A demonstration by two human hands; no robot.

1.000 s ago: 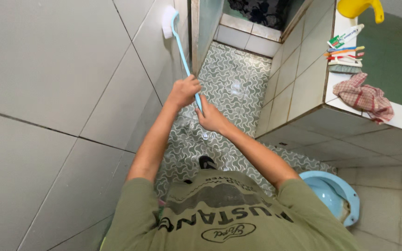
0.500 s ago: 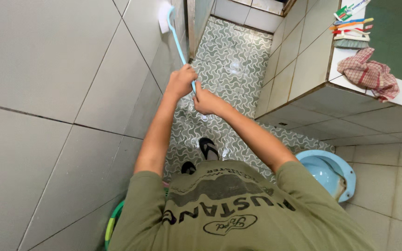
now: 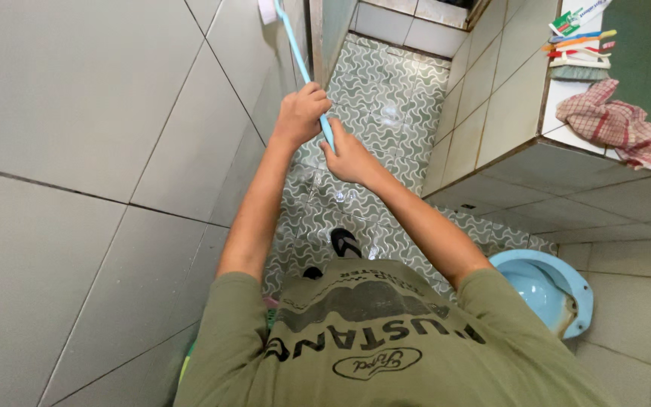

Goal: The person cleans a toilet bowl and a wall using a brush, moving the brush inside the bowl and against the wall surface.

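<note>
I had my left hand (image 3: 300, 113) clenched around the light-blue handle of the long scrubbing brush (image 3: 302, 66), and my right hand (image 3: 349, 157) gripped its lower end. The white brush head (image 3: 267, 10) pressed against the grey wall tiles (image 3: 107, 98), near the top edge.

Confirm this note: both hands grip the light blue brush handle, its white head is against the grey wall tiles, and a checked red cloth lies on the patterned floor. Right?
Not quite. The head view shows the checked red cloth on the white tiled ledge, not the floor. The rest holds: left hand and right hand grip the light blue brush handle, white head against the wall tiles.
</note>
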